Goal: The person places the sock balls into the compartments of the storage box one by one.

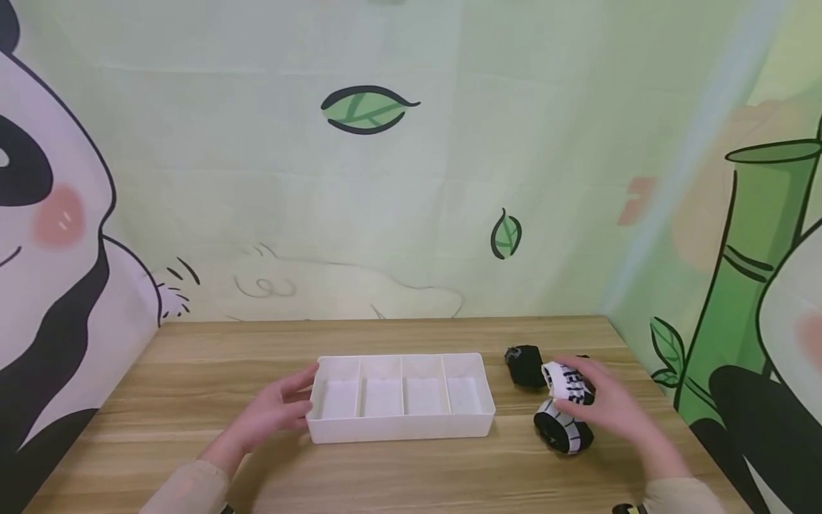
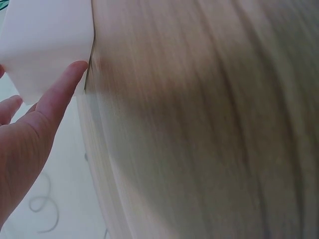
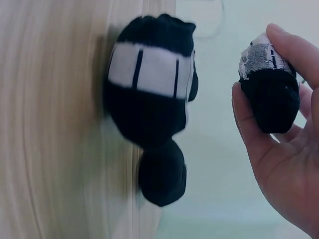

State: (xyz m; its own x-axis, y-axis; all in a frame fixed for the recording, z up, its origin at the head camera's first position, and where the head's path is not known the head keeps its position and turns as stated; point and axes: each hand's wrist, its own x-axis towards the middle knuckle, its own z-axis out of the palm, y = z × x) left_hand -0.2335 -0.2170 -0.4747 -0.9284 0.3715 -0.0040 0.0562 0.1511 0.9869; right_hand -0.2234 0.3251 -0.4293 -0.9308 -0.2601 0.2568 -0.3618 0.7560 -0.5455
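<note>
A white box with several compartments in a row lies in the middle of the table. At its left end my left hand rests its fingertips against the wall, fingers mostly straight; the left wrist view shows the thumb along that white end. My right hand holds a rolled black-and-white sock between thumb and fingers, raised off the table. Just below it in the head view sits a rolled black sock with a white striped band. A plain-looking black rolled sock lies farther back, left of the hand.
The wood-grain table ends at a back wall covered with a printed cloth of leaves and pandas. A similar printed side stands close beyond the socks, with a green bamboo picture.
</note>
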